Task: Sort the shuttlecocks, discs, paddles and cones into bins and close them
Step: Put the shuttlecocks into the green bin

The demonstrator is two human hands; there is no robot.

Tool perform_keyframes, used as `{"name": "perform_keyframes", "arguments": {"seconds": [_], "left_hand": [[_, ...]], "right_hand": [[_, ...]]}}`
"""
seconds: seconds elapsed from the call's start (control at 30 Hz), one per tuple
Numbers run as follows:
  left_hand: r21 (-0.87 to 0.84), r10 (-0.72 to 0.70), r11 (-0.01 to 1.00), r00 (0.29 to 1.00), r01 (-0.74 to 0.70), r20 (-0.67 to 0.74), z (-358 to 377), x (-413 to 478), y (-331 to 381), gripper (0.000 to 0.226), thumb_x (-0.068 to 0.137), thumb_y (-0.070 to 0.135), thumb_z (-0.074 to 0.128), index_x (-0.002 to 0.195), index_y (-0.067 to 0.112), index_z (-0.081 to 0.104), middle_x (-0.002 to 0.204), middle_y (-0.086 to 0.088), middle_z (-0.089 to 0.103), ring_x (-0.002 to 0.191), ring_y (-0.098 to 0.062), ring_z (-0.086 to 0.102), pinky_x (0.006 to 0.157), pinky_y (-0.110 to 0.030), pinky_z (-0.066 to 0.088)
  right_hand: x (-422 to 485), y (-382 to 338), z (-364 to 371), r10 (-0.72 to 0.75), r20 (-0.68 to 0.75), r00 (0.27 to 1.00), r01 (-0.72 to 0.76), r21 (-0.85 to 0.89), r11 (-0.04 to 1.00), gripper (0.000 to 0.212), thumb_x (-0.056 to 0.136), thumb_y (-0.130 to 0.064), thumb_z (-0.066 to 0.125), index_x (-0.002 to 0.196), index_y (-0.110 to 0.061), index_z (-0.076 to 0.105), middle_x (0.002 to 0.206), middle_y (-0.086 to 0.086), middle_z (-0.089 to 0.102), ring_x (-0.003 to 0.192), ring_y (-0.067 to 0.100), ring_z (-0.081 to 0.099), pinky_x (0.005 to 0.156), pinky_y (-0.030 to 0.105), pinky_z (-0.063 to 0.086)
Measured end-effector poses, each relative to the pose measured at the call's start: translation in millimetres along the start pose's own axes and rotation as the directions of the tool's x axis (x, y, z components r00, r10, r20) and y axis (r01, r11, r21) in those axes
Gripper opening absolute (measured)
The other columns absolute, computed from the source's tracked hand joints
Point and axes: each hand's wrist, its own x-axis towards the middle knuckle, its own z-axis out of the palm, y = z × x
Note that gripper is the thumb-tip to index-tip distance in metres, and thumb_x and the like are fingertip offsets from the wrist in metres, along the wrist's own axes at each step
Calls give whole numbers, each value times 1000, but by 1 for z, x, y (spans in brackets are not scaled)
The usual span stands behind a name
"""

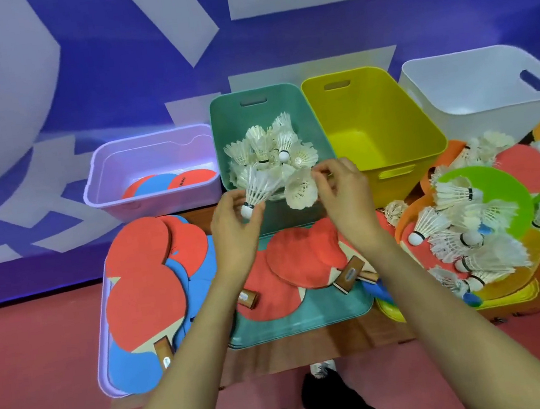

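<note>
Four bins stand in a row at the back: a white bin (488, 96) at the right, a yellow bin (372, 129) next to it, a green bin (256, 113) in the middle and a lilac bin (149, 158) at the left. The green bin holds a heap of shuttlecocks (271, 145). In front lie a lilac lid (104, 377) and a green lid (311, 319), each with paddles (144, 300) piled on it. To the right a green disc (507, 193) lies under loose shuttlecocks (472, 236).

My left hand (234, 233) is at the green bin's near rim and pinches a shuttlecock (261, 188) by its cork, feathers pointing toward the bin. My right hand (343, 201) is just beside it, fingers curled at the feather rim of a second shuttlecock (301, 188). I cannot tell whether it grips it.
</note>
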Motion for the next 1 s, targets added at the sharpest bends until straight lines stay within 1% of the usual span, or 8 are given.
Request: {"name": "perform_keyframes", "arguments": {"seconds": [0.07, 0.23, 0.4, 0.53, 0.7, 0.8, 0.9, 1.0], "left_hand": [[123, 37, 992, 999, -37, 4, 6, 26, 5, 33, 81, 21, 69, 109, 9, 59, 105, -5, 64, 97, -22, 59, 86, -35, 48], [335, 44, 939, 995, -73, 93, 31, 77, 15, 36, 82, 21, 66, 113, 6, 57, 106, -11, 63, 101, -27, 57, 84, -33, 43], [511, -150, 858, 978, 56, 144, 61, 116, 11, 39, 83, 22, 62, 118, 6, 55, 114, -14, 62, 106, -33, 56, 82, -34, 42], [493, -199, 862, 973, 118, 114, 80, 132, 7, 44, 86, 27, 64, 122, 6, 51, 119, -16, 58, 106, -34, 55, 82, -34, 41], [360, -229, 915, 969, 182, 94, 90, 139, 6, 59, 90, 27, 61, 137, 4, 33, 138, -17, 36, 122, -33, 43, 98, -34, 34], [344, -188, 929, 974, 135, 125, 89, 138, 3, 58, 88, 22, 62, 137, 5, 35, 140, -14, 35, 127, -29, 39, 104, -31, 30], [371, -158, 924, 977, 95, 142, 85, 137, 5, 54, 87, 19, 62, 135, 6, 40, 139, -12, 38, 128, -27, 39, 104, -30, 29], [378, -60, 926, 985, -5, 160, 80, 128, 6, 45, 86, 17, 62, 128, 7, 48, 132, -11, 44, 123, -26, 43, 103, -30, 30]], "right_hand": [[24, 1, 0, -22, -39, 999, 22, -6, 1000, 12, 91, -10, 56, 95, -4, 66, 93, 11, 59, 75, 18, 53, 68, 17, 33], [80, 15, 10, 45, 27, 999, -41, -134, 990, 14, 87, -8, 54, 95, -3, 64, 97, 16, 60, 86, 31, 57, 72, 33, 39], [123, 30, 25, 127, 184, 975, -70, -289, 955, 18, 87, -7, 49, 98, -1, 61, 103, 18, 58, 91, 36, 57, 73, 35, 41], [141, 42, 35, 142, 256, 956, -60, -303, 951, 21, 90, -6, 46, 105, -2, 60, 108, 18, 57, 95, 35, 57, 74, 34, 41], [149, 52, 46, 139, 335, 932, -61, -233, 970, 39, 92, -9, 47, 130, -7, 47, 130, 16, 49, 113, 34, 51, 86, 35, 40], [147, 54, 50, 142, 372, 917, -54, -238, 970, 42, 92, -13, 49, 133, -11, 44, 136, 12, 46, 116, 33, 50, 90, 38, 41], [140, 53, 52, 134, 382, 914, -44, -236, 971, 42, 92, -17, 50, 133, -14, 43, 137, 10, 46, 115, 32, 52, 90, 40, 45], [130, 51, 48, 100, 344, 934, -35, -190, 981, 42, 92, -18, 51, 133, -14, 45, 135, 9, 47, 113, 30, 53, 88, 41, 46]]}}
